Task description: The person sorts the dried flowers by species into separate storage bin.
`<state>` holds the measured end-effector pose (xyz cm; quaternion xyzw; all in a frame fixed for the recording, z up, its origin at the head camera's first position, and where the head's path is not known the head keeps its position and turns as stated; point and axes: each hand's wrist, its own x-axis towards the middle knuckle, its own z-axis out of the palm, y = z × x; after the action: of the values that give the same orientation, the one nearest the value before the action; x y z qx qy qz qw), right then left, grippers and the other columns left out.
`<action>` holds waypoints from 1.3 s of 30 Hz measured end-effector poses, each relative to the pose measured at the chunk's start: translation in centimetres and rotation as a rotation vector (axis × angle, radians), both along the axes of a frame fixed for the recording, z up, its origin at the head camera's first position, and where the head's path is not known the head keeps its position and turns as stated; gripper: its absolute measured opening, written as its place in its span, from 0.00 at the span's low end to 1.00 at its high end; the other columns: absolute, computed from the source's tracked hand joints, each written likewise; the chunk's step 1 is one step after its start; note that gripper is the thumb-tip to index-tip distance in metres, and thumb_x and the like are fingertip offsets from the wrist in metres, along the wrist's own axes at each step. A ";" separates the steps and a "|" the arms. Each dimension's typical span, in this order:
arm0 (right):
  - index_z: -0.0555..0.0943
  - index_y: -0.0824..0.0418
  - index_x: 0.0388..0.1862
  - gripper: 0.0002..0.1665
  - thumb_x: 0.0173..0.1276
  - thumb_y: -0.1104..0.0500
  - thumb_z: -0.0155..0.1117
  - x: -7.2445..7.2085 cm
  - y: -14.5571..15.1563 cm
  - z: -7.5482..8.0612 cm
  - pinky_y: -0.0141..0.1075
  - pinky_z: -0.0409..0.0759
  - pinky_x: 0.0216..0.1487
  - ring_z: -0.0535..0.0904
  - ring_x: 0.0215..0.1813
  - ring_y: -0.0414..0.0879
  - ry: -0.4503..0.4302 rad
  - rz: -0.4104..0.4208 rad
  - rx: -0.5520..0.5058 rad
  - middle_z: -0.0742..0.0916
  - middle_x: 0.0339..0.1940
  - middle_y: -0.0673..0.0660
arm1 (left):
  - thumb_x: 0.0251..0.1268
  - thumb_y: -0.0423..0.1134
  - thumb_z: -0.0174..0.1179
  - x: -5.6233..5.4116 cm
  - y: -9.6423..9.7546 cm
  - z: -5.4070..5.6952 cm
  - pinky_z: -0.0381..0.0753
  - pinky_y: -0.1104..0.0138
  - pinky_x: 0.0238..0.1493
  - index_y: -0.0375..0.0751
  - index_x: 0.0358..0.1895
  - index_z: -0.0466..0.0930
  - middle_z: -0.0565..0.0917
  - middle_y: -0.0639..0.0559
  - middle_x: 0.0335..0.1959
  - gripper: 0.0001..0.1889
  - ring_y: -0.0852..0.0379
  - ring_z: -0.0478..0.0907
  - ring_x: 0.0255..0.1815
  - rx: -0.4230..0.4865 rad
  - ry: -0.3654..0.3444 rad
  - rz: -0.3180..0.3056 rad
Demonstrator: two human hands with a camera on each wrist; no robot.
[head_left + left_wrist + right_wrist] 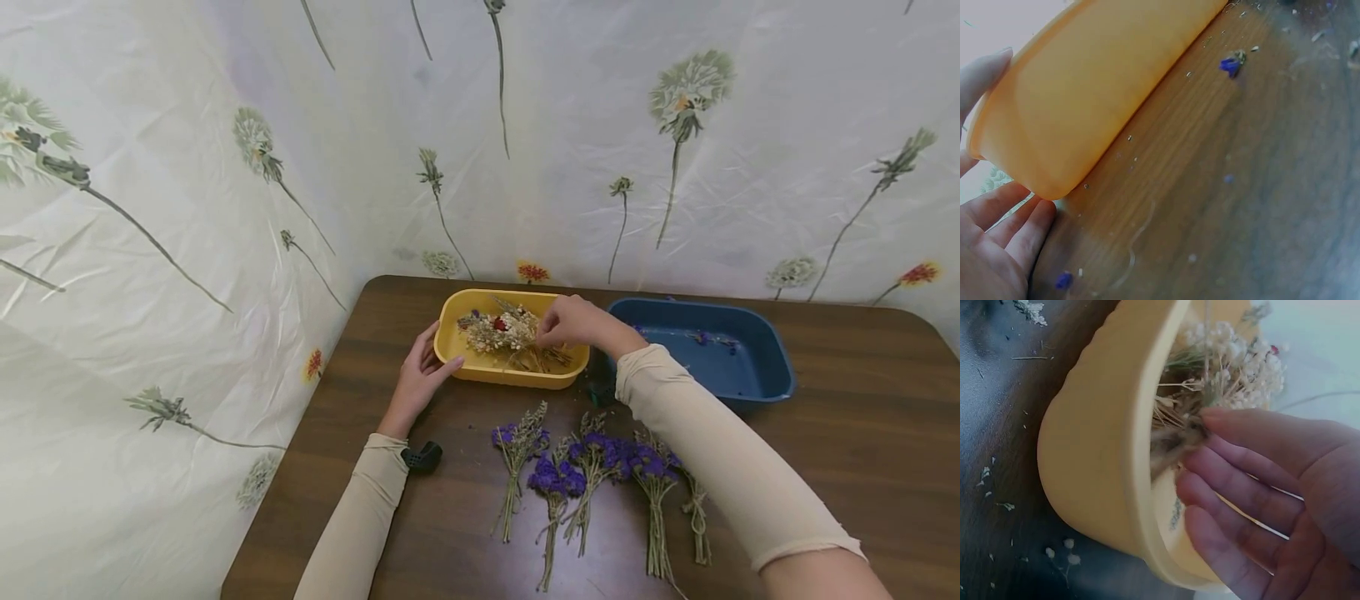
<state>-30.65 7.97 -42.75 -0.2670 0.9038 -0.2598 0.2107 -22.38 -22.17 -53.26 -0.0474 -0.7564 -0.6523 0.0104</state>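
A yellow plastic tub [517, 378] stands near the back of the table. Inside it lie bunches of dried flowers [491, 335], cream-coloured with a red bloom among them. My left hand [420, 379] holds the tub's left end, thumb at the rim and fingers against the outer wall. Over the tub's right end, my right hand [573, 322] pinches the tied stems of a dried flower bunch [1179, 439] between thumb and forefinger. Its other fingers are loosely bent below, as the right wrist view shows.
Several tied bunches of purple dried flowers [555, 479] lie on the brown table [442, 533] in front of the tub. To the right stands a blue tub [765, 387] with a few purple bits inside. A flower-printed curtain [562, 167] hangs behind. Loose petals and crumbs dot the tabletop.
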 end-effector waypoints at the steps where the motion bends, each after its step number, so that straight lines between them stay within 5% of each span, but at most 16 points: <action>1: 0.91 0.60 0.34 0.09 0.71 0.58 0.69 -0.1 -0.1 -0.2 0.38 0.86 0.38 0.86 0.36 0.53 0.001 0.020 0.010 0.91 0.32 0.57 | 0.69 0.45 0.70 0.0 0.0 0.0 0.74 0.49 0.74 0.59 0.81 0.58 0.71 0.45 0.76 0.42 0.45 0.72 0.76 -0.002 0.005 0.002; 11: 0.89 0.61 0.28 0.09 0.69 0.62 0.71 0.3 -1.8 -1.0 0.31 0.73 0.28 0.73 0.20 0.38 0.050 0.155 0.066 0.89 0.24 0.56 | 0.69 0.46 0.70 0.2 0.2 0.5 0.75 0.49 0.73 0.60 0.81 0.59 0.72 0.46 0.76 0.41 0.46 0.73 0.75 -0.010 0.011 0.014; 22: 0.89 0.60 0.31 0.09 0.71 0.59 0.70 0.2 -1.7 -0.6 0.32 0.75 0.29 0.76 0.23 0.41 -0.008 0.155 0.078 0.89 0.28 0.59 | 0.68 0.48 0.71 0.0 0.1 -0.1 0.75 0.50 0.73 0.63 0.80 0.60 0.72 0.49 0.76 0.40 0.48 0.72 0.76 -0.026 0.011 0.039; 26: 0.90 0.62 0.35 0.08 0.71 0.59 0.70 0.1 -1.2 -0.3 0.34 0.78 0.31 0.80 0.27 0.46 -0.033 0.139 0.030 0.90 0.32 0.60 | 0.67 0.47 0.71 0.1 0.0 -0.1 0.74 0.49 0.74 0.62 0.80 0.60 0.72 0.49 0.77 0.41 0.48 0.72 0.76 -0.029 0.007 0.042; 31: 0.89 0.63 0.49 0.13 0.73 0.57 0.68 0.4 0.3 0.2 0.42 0.88 0.43 0.89 0.44 0.52 -0.007 0.069 -0.014 0.92 0.46 0.60 | 0.68 0.47 0.71 0.1 0.0 -0.1 0.73 0.47 0.74 0.59 0.81 0.60 0.71 0.46 0.77 0.41 0.46 0.71 0.77 -0.015 0.008 0.027; 39: 0.86 0.63 0.57 0.19 0.74 0.53 0.68 2.1 3.7 1.8 0.51 0.87 0.55 0.88 0.54 0.55 0.093 0.010 -0.079 0.91 0.54 0.61 | 0.67 0.48 0.71 0.1 0.2 -0.1 0.73 0.48 0.75 0.61 0.81 0.60 0.70 0.47 0.77 0.41 0.46 0.70 0.77 -0.024 0.001 0.035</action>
<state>-28.58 11.70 -40.98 -0.2912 0.9003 -0.2817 0.1592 -22.26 -21.96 -53.31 -0.0348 -0.7649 -0.6428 0.0217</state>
